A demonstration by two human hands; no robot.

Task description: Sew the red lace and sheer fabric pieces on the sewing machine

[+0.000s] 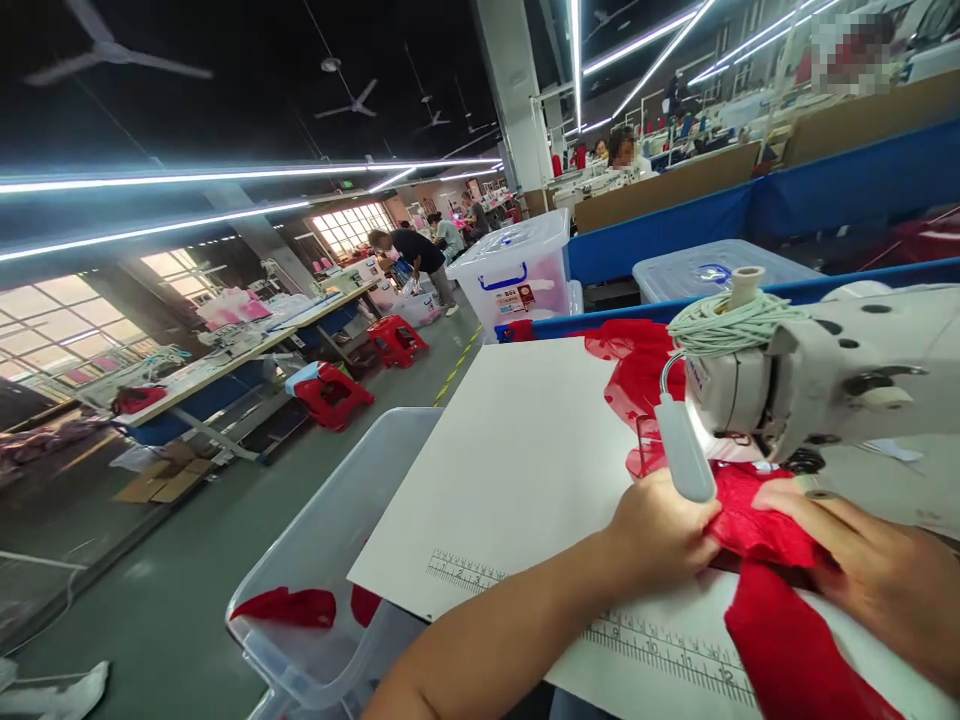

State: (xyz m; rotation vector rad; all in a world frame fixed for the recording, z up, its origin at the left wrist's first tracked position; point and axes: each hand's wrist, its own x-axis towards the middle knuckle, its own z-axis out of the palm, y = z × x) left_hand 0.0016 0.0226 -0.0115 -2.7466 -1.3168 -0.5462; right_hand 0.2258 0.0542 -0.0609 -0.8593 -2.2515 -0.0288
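Observation:
Beneath the head of a white sewing machine [885,350] lies red fabric [765,525], partly lace-like. My left hand [664,525] is closed on its left edge, with the fingers curled under. From the right, my right hand [870,565] grips the same fabric, with one finger stretched over the top near the presser area; its other fingers are partly hidden. More sheer red fabric [637,375] spreads behind the machine head, and a plain red piece [795,650] hangs toward me. A small pale lamp [686,450] stands just above my left hand. The needle is hard to make out.
The white tabletop [525,440] carries a printed ruler along its near edge. Below it on the left stands a clear plastic bin [300,540] with red pieces. A lidded box [517,270] is behind the table. Red stools [334,395] and a bent-over person [416,255] are farther off.

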